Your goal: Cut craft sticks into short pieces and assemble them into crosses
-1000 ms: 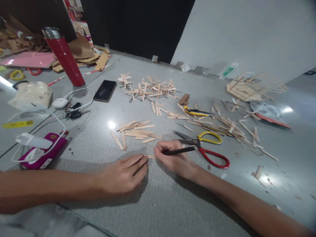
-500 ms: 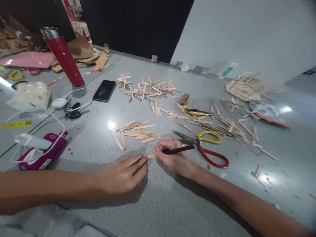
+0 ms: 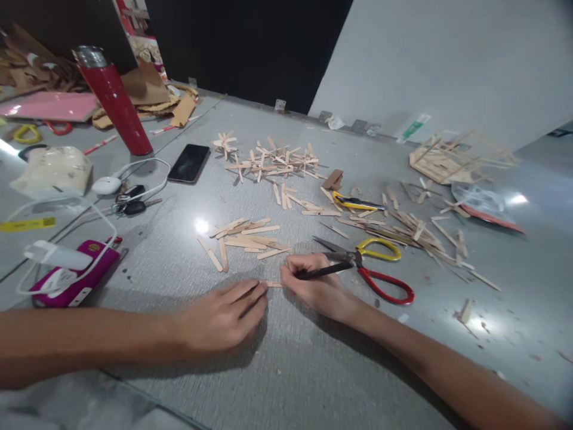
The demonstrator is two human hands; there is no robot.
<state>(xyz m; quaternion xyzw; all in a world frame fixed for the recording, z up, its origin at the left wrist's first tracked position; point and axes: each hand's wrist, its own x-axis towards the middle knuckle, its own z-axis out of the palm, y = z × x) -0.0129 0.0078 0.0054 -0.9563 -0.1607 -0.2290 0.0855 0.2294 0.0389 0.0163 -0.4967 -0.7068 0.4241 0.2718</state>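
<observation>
Between my hands a small wooden stick (image 3: 274, 284) lies flat on the grey table (image 3: 286, 370). My left hand (image 3: 233, 316) rests on the table with its fingertips closed on the stick's left end. A black pen (image 3: 326, 271) is gripped in my right hand (image 3: 313, 286), whose fingers cover the pen's tip and the stick's right end. Just beyond my hands lies a loose pile of wooden sticks (image 3: 250, 239). Scissors (image 3: 358, 258) with one yellow and one red handle lie open beside my right hand.
Farther back are glued stick shapes (image 3: 277, 161), a yellow cutter (image 3: 358, 202) and a phone (image 3: 190, 163). At left stand a red bottle (image 3: 116, 101) and a purple power bank (image 3: 85, 278) with a white cable. A stick frame (image 3: 447, 161) and scraps (image 3: 412, 230) lie at right.
</observation>
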